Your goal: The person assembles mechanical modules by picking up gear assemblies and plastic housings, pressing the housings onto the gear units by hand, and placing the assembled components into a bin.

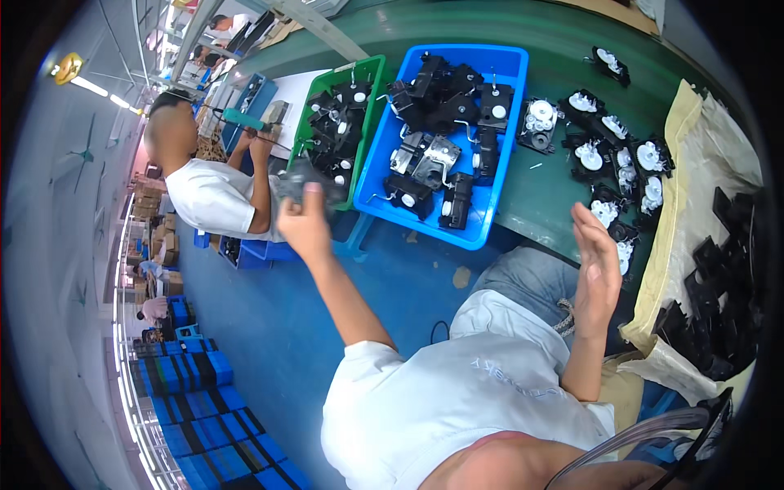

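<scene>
Head-worn fisheye, facing down, close above wearer's shirt [425, 392].

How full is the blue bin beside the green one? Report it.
Partly full: black assemblies lie heaped inside the blue bin, but bare blue bottom shows between some.

- Dark piece [300, 181] in left hand [306, 229]: motion-blurred, finish unreadable.
- Blue bin [420, 231], ahead of and between the hands: smooth plastic, glossy rim.
- Black assemblies [486, 155] inside it: hard-looking plastic, mostly matt; bright, metal-looking rods.
- Green bin [371, 110], just beyond left hand: plastic, slight sheen.
- Tabletop [523, 196], ahead of right hand [596, 273]: smooth, green, soft sheen.
- White gears [604, 212], just beyond right hand: smooth plastic.
- Cream sack [723, 155], right of right hand: creased, rough-looking woven stuff.
- White shirt [441, 392], nearer than both hands: matt cloth.
</scene>
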`<act>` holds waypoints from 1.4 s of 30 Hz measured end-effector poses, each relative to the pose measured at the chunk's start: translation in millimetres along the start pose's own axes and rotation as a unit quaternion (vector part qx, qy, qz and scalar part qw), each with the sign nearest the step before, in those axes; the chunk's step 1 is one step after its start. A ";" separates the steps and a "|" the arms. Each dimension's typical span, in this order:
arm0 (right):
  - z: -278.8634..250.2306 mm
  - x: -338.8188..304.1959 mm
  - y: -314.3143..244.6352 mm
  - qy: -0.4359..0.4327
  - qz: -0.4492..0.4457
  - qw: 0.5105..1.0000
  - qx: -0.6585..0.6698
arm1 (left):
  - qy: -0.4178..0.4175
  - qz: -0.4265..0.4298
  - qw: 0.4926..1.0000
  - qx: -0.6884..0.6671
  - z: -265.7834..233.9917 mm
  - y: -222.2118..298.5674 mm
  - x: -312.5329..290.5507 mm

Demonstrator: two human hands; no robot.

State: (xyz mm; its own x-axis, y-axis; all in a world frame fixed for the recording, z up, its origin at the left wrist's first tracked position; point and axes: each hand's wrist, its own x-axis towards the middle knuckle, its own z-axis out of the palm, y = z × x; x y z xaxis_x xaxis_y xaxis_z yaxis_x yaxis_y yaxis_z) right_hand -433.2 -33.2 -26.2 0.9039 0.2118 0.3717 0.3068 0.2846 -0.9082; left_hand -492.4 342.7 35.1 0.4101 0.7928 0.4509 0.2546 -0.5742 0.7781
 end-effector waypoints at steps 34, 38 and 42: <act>-82.9 -23.1 -93.3 -0.021 -0.114 0.922 -0.369 | -0.682 0.384 0.596 0.180 469.6 164.9 96.5; -122.8 -102.1 -147.5 0.296 -0.016 0.829 -0.474 | -0.658 0.409 0.604 0.186 510.8 117.1 96.1; -141.5 -121.4 -184.2 0.404 0.031 0.757 -0.512 | -0.591 0.371 0.676 0.236 563.2 78.9 155.2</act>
State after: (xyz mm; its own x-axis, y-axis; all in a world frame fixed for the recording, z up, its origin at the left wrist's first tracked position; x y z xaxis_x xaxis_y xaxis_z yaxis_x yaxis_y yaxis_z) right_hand -557.3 -243.7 68.8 0.6869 -0.5634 0.4590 -0.0473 -0.6649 -0.7454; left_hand 84.5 305.3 -79.8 0.9207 -0.3067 -0.2413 -0.2686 -0.9466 0.1784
